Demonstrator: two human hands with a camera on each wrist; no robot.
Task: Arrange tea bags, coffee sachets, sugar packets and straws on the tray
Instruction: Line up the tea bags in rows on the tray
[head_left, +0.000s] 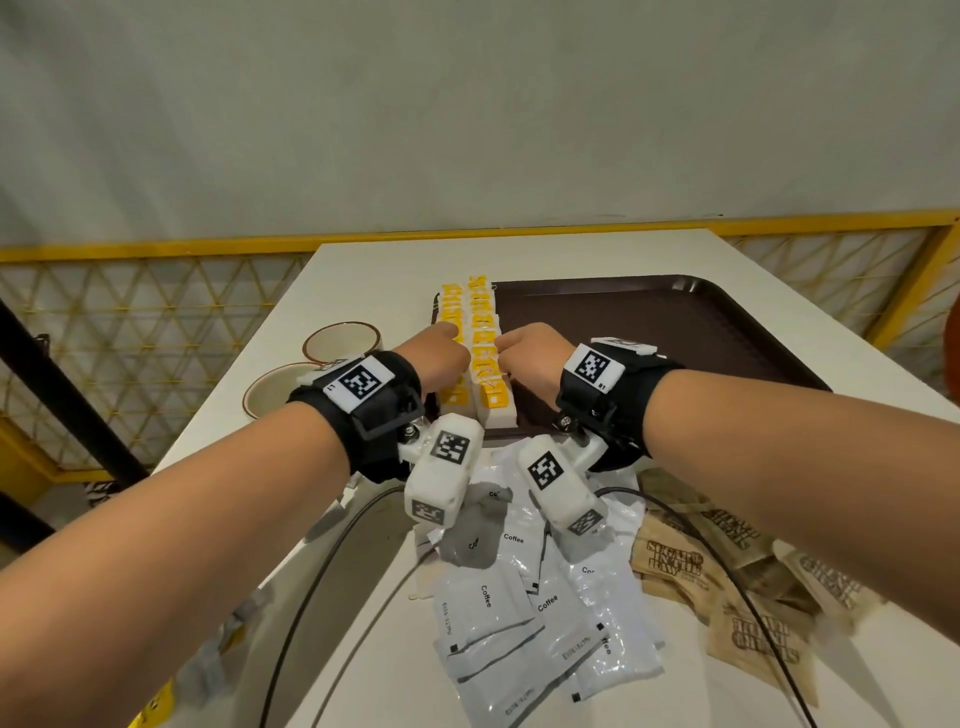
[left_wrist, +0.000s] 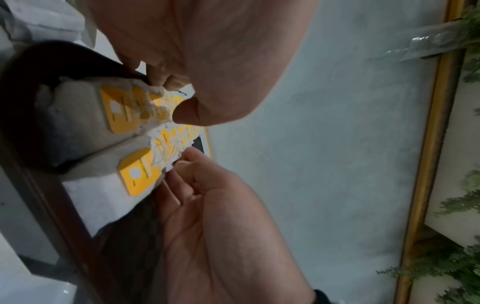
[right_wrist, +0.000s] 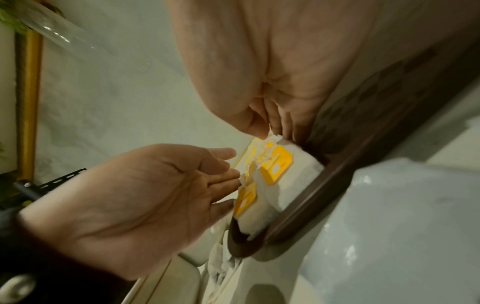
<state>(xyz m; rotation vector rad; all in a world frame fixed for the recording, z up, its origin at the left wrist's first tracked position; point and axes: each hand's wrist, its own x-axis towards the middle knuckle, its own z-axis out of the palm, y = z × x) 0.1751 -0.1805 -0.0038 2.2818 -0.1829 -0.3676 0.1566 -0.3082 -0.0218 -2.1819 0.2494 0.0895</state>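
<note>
Tea bags (head_left: 480, 343) stand in two rows along the left edge of the brown tray (head_left: 675, 332), white sachets with yellow tags uppermost. The tray sits on the white counter (head_left: 363, 265). Left hand (head_left: 441, 353) rests against the left row; its grip, seen from the right wrist camera, is loose, fingers nearly straight with tips touching the tags and closed round nothing. Right hand (head_left: 524, 353) sits at the right row; thumb and fingertips are pinched on a tea bag's string or paper edge (which of the two cannot be told). Coffee sachets (head_left: 524, 597), white and printed "Coffee", lie loose in a heap on the counter near the person, off the tray. Brown sugar packets (head_left: 727, 577) lie scattered to the right of that heap, also off the tray. Two cream cups (head_left: 311, 374) with brown rims stand left of the tray.
</note>
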